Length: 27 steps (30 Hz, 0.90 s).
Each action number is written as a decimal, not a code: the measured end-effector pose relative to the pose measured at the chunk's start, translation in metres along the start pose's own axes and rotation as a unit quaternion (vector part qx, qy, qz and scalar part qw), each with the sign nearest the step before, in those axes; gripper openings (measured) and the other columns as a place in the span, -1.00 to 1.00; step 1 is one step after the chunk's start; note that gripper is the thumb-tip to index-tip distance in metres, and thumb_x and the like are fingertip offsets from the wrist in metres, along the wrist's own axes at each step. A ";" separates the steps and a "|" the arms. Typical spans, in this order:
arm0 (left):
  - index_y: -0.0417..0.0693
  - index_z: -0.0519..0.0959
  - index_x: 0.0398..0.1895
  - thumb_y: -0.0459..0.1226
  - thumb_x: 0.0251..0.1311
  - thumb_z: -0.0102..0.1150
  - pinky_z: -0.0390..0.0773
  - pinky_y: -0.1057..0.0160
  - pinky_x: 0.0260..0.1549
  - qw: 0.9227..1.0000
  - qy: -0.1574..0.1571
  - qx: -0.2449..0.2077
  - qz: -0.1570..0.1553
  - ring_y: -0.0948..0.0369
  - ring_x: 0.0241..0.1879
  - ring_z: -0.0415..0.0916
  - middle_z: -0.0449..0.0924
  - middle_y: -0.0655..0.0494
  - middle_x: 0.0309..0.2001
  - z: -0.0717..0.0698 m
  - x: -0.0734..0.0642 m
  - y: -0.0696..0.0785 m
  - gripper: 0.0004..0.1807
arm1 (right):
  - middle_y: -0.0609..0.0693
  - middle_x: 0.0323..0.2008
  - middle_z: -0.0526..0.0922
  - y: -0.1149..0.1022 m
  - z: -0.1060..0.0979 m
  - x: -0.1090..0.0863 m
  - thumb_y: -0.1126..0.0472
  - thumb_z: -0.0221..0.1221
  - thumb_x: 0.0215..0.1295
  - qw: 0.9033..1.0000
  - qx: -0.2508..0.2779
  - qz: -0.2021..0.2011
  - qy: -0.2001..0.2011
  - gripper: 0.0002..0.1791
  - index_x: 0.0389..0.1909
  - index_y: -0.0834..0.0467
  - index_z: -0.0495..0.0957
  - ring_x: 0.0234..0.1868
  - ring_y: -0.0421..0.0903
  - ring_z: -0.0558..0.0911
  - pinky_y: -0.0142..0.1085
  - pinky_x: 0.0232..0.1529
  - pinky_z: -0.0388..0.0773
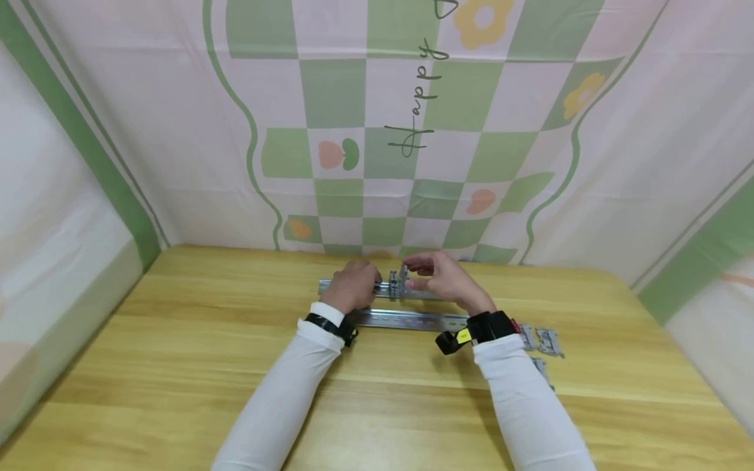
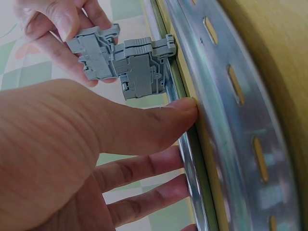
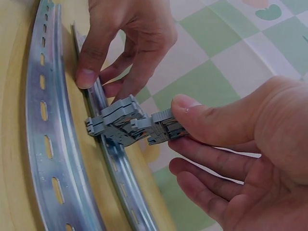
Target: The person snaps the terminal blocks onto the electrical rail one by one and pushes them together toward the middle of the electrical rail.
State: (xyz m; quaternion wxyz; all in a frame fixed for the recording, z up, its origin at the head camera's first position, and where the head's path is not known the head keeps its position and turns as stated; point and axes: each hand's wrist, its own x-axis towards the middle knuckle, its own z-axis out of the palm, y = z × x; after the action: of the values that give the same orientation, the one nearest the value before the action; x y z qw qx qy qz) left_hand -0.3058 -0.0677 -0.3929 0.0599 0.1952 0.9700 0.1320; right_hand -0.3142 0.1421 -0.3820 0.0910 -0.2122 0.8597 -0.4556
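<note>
Only the head view caught the loose grey plastic blocks (image 1: 550,341) lying on the pale wooden table (image 1: 177,366); up close, the wrist views gave us the grip! The right hand (image 1: 444,278) pinched a flat grey plastic terminal block (image 3: 166,126) between thumb and fingers, just beside the grey plastic stack (image 2: 142,67) seated on the far silver metal rail (image 3: 126,178). The left hand (image 1: 353,286) gripped that rail, thumb opposite fingers. A white sleeve (image 1: 524,386) partly hid the loose pieces; whether block met stack was hard to tell.
</note>
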 end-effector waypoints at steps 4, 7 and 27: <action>0.00 0.69 0.13 -0.38 0.28 0.26 0.55 -0.22 0.07 1.000 -0.002 -0.003 -0.002 -0.09 0.13 0.49 0.58 -0.03 0.15 -0.001 -0.001 -0.001 -0.64 | 0.38 0.26 0.49 0.000 0.002 0.001 0.45 0.29 0.26 1.000 0.008 0.012 -0.001 -0.42 0.30 0.46 0.39 0.26 0.34 0.48 0.10 0.33 0.38; -0.01 0.69 0.12 -0.40 0.25 0.28 0.55 -0.22 0.06 1.000 -0.001 -0.008 -0.003 -0.10 0.13 0.49 0.58 -0.04 0.14 -0.002 -0.002 -0.001 -0.63 | 0.37 0.27 0.48 0.000 0.003 0.001 0.45 0.28 0.26 1.000 0.008 0.018 0.001 -0.41 0.31 0.45 0.39 0.27 0.32 0.48 0.10 0.33 0.38; -0.02 0.74 -0.03 -0.39 0.22 0.31 0.62 -0.12 -0.06 1.000 0.005 -0.002 0.004 -0.02 -0.04 0.53 0.60 0.00 -0.03 -0.001 -0.001 -0.001 -0.74 | 0.34 0.29 0.47 0.004 0.013 0.000 0.43 0.25 0.33 0.998 0.027 0.049 -0.013 -0.45 0.32 0.43 0.40 0.31 0.31 0.44 0.01 0.27 0.48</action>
State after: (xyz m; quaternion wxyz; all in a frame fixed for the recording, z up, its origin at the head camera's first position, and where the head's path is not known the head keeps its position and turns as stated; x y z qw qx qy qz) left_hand -0.3056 -0.0686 -0.3926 0.0549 0.1985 0.9692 0.1350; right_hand -0.3110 0.1345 -0.3921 0.1301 -0.1730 0.8551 -0.4711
